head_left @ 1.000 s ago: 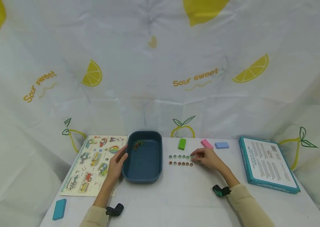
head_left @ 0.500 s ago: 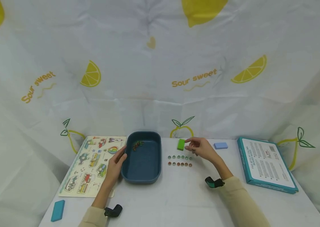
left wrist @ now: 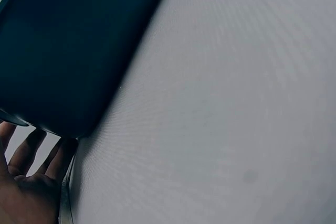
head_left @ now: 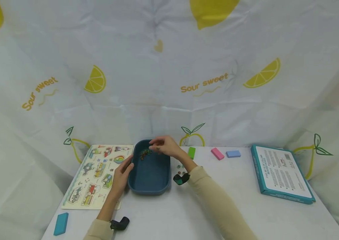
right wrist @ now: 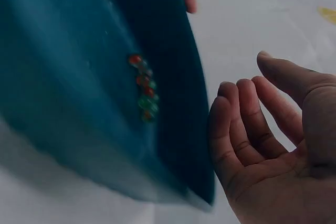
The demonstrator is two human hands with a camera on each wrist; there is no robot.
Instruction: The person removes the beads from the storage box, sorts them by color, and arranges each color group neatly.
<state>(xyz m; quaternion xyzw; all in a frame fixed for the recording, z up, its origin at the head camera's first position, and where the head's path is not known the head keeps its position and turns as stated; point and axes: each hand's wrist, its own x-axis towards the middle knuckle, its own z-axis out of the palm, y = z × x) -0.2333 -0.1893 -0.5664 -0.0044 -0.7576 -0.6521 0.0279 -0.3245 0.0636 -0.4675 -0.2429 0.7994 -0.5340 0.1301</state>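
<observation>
A dark blue tray (head_left: 164, 173) stands mid-table with a small cluster of red and green beads (head_left: 145, 153) at its far end. My right hand (head_left: 155, 148) hovers over that end, just above the beads. In the right wrist view this hand (right wrist: 239, 98) has loosely bent fingers and holds nothing, and the beads (right wrist: 145, 88) lie below it. My left hand (head_left: 128, 165) rests against the tray's left wall. Its fingers (left wrist: 31, 153) lie straight beside the tray wall (left wrist: 68, 51). Two short rows of beads (head_left: 181, 166) on the table are partly hidden by my right forearm.
Right of the tray lie a green block (head_left: 192, 152), a pink block (head_left: 217, 153) and a light blue block (head_left: 233, 153). A teal box (head_left: 282, 173) sits at the far right. A picture puzzle board (head_left: 97, 173) lies left, with a teal block (head_left: 61, 223) near the front edge.
My right hand left the bead rows, passed by the green block, and now reaches left over the tray's far end. The left hand stayed against the tray.
</observation>
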